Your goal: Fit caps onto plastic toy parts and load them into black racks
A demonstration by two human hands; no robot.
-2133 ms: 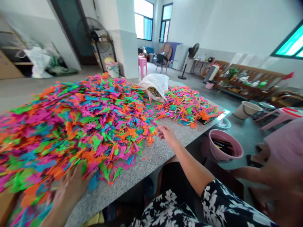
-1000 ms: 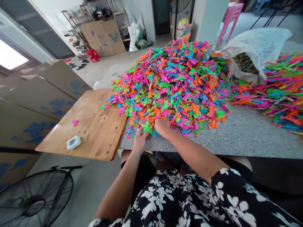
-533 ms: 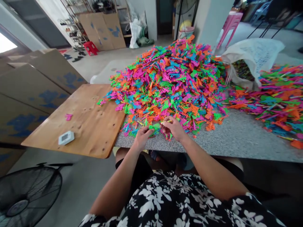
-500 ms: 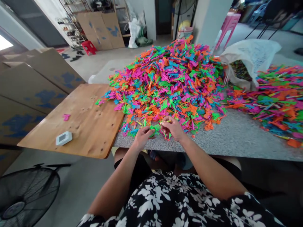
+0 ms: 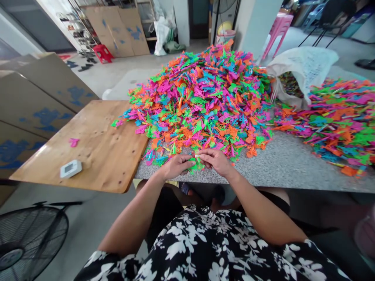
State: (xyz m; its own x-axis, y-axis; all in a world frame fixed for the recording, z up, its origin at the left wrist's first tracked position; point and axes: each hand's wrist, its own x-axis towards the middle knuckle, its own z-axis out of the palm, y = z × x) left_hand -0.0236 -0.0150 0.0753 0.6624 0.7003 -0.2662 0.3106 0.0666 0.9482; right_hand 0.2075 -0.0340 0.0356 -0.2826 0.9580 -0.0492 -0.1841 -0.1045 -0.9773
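My left hand point(image 5: 177, 167) is closed on a bright green plastic toy piece point(image 5: 193, 165) just above the front edge of the stone table. Close beside it, my right hand point(image 5: 216, 160) pinches a small, pale, thin piece point(image 5: 198, 156) against the green one. The fingers cover much of both pieces, so whether they are joined I cannot tell. Behind my hands rises a large heap of plastic toy pieces point(image 5: 193, 105) in pink, orange, green and blue; some look like little pistols.
On the wooden board point(image 5: 99, 136) at left lie a pink toy piece point(image 5: 74, 142) and a white digital timer point(image 5: 70, 168). To the right are a second heap point(image 5: 342, 121) and an open white sack point(image 5: 307, 66). A black fan point(image 5: 32, 238) stands lower left, near cardboard boxes point(image 5: 38, 101).
The view has shifted slightly, so the scene sits further left. My right fingers have moved closer to my left; the thin yellowish piece now shows only a pale end.
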